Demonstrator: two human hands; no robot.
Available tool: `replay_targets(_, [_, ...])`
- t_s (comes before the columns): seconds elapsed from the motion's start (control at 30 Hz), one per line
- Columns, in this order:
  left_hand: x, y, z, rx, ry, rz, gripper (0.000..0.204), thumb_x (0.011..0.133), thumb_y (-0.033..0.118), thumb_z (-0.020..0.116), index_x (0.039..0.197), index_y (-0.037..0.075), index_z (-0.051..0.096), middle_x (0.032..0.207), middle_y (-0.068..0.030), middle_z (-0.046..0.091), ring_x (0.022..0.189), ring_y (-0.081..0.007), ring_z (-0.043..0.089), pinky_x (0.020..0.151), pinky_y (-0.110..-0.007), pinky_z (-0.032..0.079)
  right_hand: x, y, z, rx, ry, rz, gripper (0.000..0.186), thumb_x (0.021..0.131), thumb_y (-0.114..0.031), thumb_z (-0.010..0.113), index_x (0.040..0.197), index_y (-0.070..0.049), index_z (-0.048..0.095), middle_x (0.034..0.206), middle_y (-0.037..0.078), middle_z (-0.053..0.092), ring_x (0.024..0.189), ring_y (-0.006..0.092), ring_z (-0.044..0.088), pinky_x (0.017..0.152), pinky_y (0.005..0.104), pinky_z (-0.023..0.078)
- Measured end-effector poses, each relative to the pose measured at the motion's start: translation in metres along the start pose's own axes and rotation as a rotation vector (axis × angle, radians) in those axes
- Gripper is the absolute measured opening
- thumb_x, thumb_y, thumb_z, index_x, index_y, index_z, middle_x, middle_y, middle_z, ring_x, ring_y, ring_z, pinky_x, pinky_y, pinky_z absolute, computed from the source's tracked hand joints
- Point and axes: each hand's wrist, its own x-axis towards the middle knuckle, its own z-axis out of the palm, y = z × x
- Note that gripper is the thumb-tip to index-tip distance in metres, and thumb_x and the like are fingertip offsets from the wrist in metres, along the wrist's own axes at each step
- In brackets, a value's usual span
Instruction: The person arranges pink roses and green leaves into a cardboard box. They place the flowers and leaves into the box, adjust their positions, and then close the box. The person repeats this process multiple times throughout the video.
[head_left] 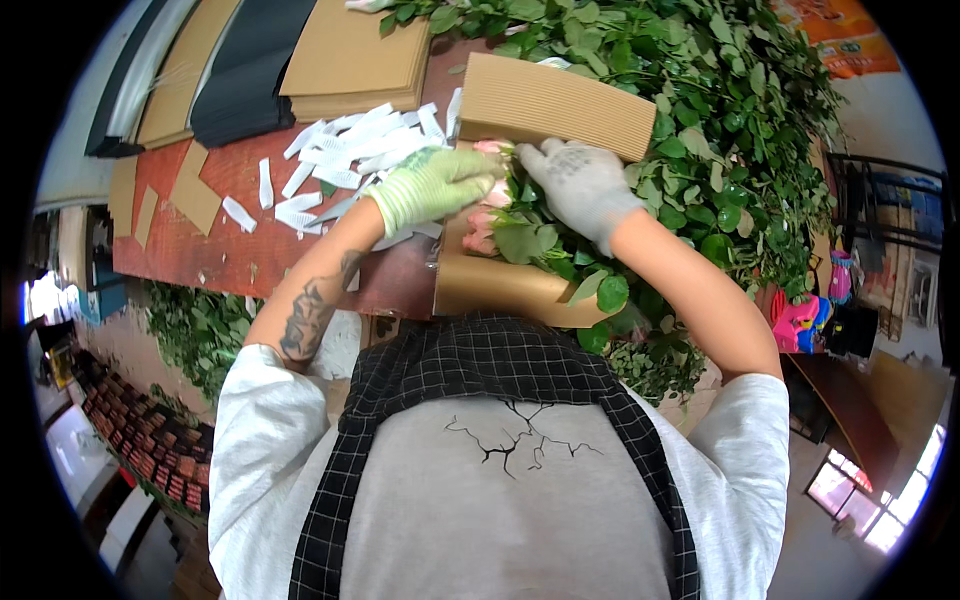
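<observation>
From here, I'd handle the pink roses (pixel 481 234) gently by the petals, lying on cardboard (pixel 510 285) between my left hand (pixel 432 184), fingers straight, and right hand (pixel 580 186), fingers bent, grip on either unclear.

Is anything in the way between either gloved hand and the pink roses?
Nothing visible blocks the left hand; it is right at the pink roses. Green leaves lie between the right hand and the lowest bloom. The corrugated cardboard lies just beyond the hands, not between.
</observation>
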Motion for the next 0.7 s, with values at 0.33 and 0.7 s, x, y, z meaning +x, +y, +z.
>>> replay_targets(0.33, [-0.010,0.019,0.007,0.446,0.347,0.066,0.017,0.086,0.025,0.062,0.096,0.014,0.069,0.085,-0.0082,0.066,0.081,-0.0288,0.065,0.071,-0.040,0.051,-0.013,-0.012,0.010,0.223,0.057,0.120,0.017,0.086,-0.029,0.062,0.092,-0.014,0.066,0.085,0.009,0.063,0.080,0.0298,0.065,0.069,0.0435,0.051])
replay_targets(0.7, [0.008,-0.014,0.022,0.467,0.375,-0.084,0.023,0.087,0.035,0.062,0.097,0.014,0.067,0.086,-0.0089,0.067,0.081,-0.0299,0.065,0.068,-0.042,0.051,0.006,-0.005,0.028,0.163,-0.069,0.060,0.022,0.089,-0.034,0.059,0.089,-0.012,0.064,0.088,0.010,0.064,0.082,0.0289,0.066,0.070,0.0447,0.052])
